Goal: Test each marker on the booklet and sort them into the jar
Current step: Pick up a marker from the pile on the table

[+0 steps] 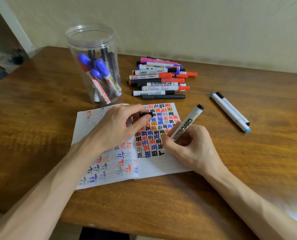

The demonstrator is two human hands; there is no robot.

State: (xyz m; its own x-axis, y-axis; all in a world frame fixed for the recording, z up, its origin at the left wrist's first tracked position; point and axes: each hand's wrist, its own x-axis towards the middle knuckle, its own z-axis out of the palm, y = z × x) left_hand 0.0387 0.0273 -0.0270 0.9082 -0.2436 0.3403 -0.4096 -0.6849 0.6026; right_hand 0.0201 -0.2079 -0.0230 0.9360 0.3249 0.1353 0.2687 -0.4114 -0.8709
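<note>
Marker (185,124), white, lettered WHITEBOARD, slanting down onto the open booklet (154,168). We see the right hand (191,146) fingers curled round it; the left hand (114,129) pinches one black cap (146,114). One jar (73,49) shows three blue caps (101,66); a pile (159,78) lies behind the booklet; two loose markers (230,111) lie rightward on the counter (40,118).

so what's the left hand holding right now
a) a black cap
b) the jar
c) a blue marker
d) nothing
a: the left hand pinches a small black cap above the booklet, while the right hand grips the uncapped marker.
</note>
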